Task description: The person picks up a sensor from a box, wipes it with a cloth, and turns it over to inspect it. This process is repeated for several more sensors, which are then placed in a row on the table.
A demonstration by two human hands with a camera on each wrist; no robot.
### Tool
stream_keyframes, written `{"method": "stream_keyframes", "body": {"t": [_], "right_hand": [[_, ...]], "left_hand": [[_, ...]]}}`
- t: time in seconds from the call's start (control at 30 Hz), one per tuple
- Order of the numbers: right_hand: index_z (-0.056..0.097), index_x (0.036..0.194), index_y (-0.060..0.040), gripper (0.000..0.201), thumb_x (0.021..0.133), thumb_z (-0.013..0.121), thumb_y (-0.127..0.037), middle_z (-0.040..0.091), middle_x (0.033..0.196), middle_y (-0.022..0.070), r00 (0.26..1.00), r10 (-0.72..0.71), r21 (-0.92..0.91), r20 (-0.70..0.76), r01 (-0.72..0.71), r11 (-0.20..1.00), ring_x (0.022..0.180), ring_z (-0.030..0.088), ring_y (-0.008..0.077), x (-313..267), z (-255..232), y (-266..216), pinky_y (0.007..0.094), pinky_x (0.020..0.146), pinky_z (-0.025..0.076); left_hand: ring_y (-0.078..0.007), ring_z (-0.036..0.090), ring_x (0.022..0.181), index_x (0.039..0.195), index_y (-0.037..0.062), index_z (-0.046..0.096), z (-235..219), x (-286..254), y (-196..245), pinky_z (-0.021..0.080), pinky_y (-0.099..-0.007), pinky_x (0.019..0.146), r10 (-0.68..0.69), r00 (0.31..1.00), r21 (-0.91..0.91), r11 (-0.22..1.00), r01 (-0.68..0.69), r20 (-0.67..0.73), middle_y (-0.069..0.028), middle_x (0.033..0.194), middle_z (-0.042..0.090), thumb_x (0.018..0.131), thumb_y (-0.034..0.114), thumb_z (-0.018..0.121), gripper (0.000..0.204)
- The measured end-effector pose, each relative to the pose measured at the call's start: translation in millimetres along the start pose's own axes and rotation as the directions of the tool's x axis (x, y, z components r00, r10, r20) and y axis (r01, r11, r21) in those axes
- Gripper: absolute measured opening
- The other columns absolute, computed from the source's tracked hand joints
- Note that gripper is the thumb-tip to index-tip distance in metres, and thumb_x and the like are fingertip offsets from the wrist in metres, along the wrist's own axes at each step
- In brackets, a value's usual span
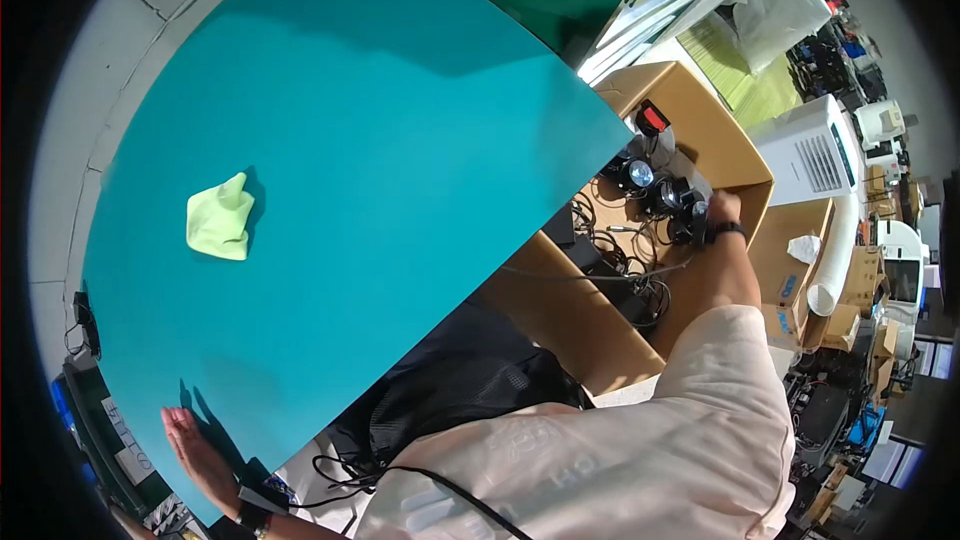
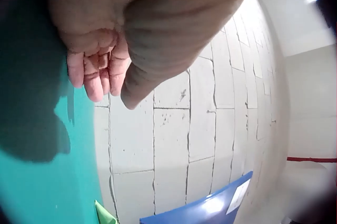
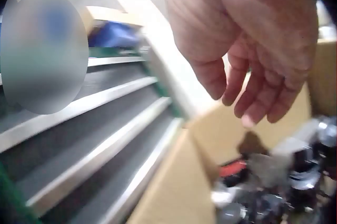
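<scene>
**Two hands loose: right hand [image 1: 724,208] over the big carton [image 1: 737,145], left hand [image 1: 198,450] by the table [image 1: 350,140]**

From the head view, here we go: one teal table, one pale-green cloth [image 1: 218,222] lying crumpled on it, well apart from the left hand. Two open cartons on the other side! The big one, beside the table's edge, packs one red-and-black item [image 1: 653,118], at least three dark round devices [image 1: 636,173], and tangled black cables [image 1: 645,250], too jumbled to count. The second carton [image 1: 785,290], just beyond, has one crumpled white piece [image 1: 803,248] at it. The right hand is at the big carton's far side, near the devices.

Over to the left wrist: four fingers and a thumb, fingers nearly straight, hand released, nothing in it. Whether it touches the table, I can't tell. A green corner of cloth peeks in below, one blue panel [image 2: 205,208] beside it.

And the right wrist: fingers hanging relaxed and slightly bent, grasping nothing, above the big carton's contents. The red-and-black item sits below the fingertips, apart from them. Alongside, four pale bars [image 3: 100,153] slant past, blurred.
</scene>
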State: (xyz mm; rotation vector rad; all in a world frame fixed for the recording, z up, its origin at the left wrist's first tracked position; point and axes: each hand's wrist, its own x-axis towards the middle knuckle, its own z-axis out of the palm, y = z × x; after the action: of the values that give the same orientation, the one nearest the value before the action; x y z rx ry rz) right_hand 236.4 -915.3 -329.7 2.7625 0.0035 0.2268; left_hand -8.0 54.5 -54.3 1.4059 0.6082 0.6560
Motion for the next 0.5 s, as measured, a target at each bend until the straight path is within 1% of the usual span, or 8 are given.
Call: {"method": "stream_keyframes", "body": {"t": [0.03, 0.07, 0.13, 0.17, 0.27, 0.33, 0.43, 0.5], "right_hand": [[0.057, 0.058, -0.0102, 0.017, 0.074, 0.058, -0.018, 0.057, 0.057, 0.0058, 0.948, 0.258, 0.284, 0.187, -0.303, 0.909, 0.051, 0.056, 0.0208, -33, 44, 8, 0.0344, 0.047, 0.043], [0.06, 0.06, -0.0075, 0.018, 0.073, 0.059, -0.02, 0.058, 0.059, 0.0065, 0.797, 0.489, 0.45, 0.355, -0.604, 0.658, 0.054, 0.057, 0.0195, -66, 86, 15, 0.0335, 0.049, 0.044], [0.063, 0.066, -0.0007, 0.019, 0.068, 0.062, -0.02, 0.064, 0.069, 0.013, 0.451, 0.687, 0.321, 0.57, -0.892, 0.319, 0.073, 0.064, 0.0264, -73, 91, 0, 0.036, 0.06, 0.047], [0.063, 0.08, 0.0066, 0.032, 0.064, 0.056, -0.021, 0.062, 0.088, 0.0272, 0.433, 0.668, 0.292, 0.605, -0.901, 0.32, 0.093, 0.06, 0.0375, -41, -41, -59, 0.0412, 0.079, 0.046], [0.062, 0.103, 0.0021, 0.056, 0.064, 0.064, -0.038, 0.061, 0.106, 0.0226, 0.454, 0.714, 0.081, 0.532, -0.867, 0.491, 0.103, 0.057, 0.0364, -15, -28, -52, 0.0418, 0.089, 0.044], [0.056, 0.115, -0.0047, 0.07, 0.059, 0.074, -0.042, 0.056, 0.118, 0.0174, 0.442, 0.697, 0.114, 0.565, -0.878, 0.465, 0.109, 0.054, 0.0349, 0, -43, -56, 0.0406, 0.092, 0.044], [0.049, 0.124, -0.0117, 0.082, 0.058, 0.075, -0.051, 0.049, 0.128, 0.0121, 0.42, 0.609, -0.081, 0.672, -0.777, 0.625, 0.114, 0.051, 0.0316, -9, 93, 5, 0.0441, 0.091, 0.044], [0.049, 0.123, -0.0092, 0.082, 0.058, 0.075, -0.052, 0.051, 0.124, 0.0139, 0.438, 0.557, -0.072, 0.706, -0.737, 0.672, 0.112, 0.052, 0.0325, -1, 97, 5, 0.0436, 0.091, 0.044]], "left_hand": [[-0.0208, 0.035, 0.125, 0.136, -0.0066, 0.023, -2, -1, -2, 0.023, -0.0322, 0.108, 0.02, 1.0, 0.031, 0.999, -0.02, 0.004, -0.0153, 0.133, 0.037, 0.097, 0.023, 0.038, 0.051], [-0.0208, 0.035, 0.125, 0.136, -0.0066, 0.023, 0, -1, -1, 0.023, -0.0322, 0.108, 0.022, 1.0, 0.04, 0.999, -0.022, -0.004, -0.0153, 0.133, 0.037, 0.097, 0.023, 0.038, 0.051], [-0.0223, 0.032, 0.128, 0.136, -0.0063, 0.025, -1, -3, 3, 0.022, -0.0333, 0.108, 0.02, 0.997, 0.212, 0.977, -0.035, 0.072, -0.0159, 0.138, 0.032, 0.097, 0.024, 0.039, 0.051], [-0.0223, 0.032, 0.128, 0.136, -0.0063, 0.025, -8, 0, 1, 0.022, -0.0333, 0.108, 0.028, 0.998, 0.223, 0.974, -0.038, 0.047, -0.0159, 0.138, 0.032, 0.097, 0.024, 0.039, 0.051], [-0.0197, 0.039, 0.122, 0.136, -0.0041, 0.028, -13, 4, -5, 0.025, -0.0327, 0.107, 0.016, 1.0, 0.155, 0.988, -0.018, 0.018, -0.0143, 0.133, 0.039, 0.096, 0.021, 0.042, 0.05], [-0.0201, 0.04, 0.12, 0.136, -0.002, 0.028, -29, 0, -10, 0.028, -0.032, 0.105, -0.031, 1.0, 0.101, 0.994, 0.03, 0.002, -0.0122, 0.132, 0.039, 0.096, 0.021, 0.042, 0.049], [-0.0205, 0.04, 0.121, 0.135, -0.0022, 0.029, -20, -4, -9, 0.03, -0.0326, 0.104, -0.02, 0.996, 0.096, 0.995, 0.028, -0.087, -0.0124, 0.132, 0.039, 0.096, 0.022, 0.042, 0.048], [-0.022, 0.038, 0.124, 0.135, -0.0034, 0.028, -18, -6, -11, 0.03, -0.0333, 0.106, 0.001, 0.986, 0.03, 1.0, 0.004, -0.165, -0.0156, 0.134, 0.037, 0.096, 0.02, 0.042, 0.048]]}}
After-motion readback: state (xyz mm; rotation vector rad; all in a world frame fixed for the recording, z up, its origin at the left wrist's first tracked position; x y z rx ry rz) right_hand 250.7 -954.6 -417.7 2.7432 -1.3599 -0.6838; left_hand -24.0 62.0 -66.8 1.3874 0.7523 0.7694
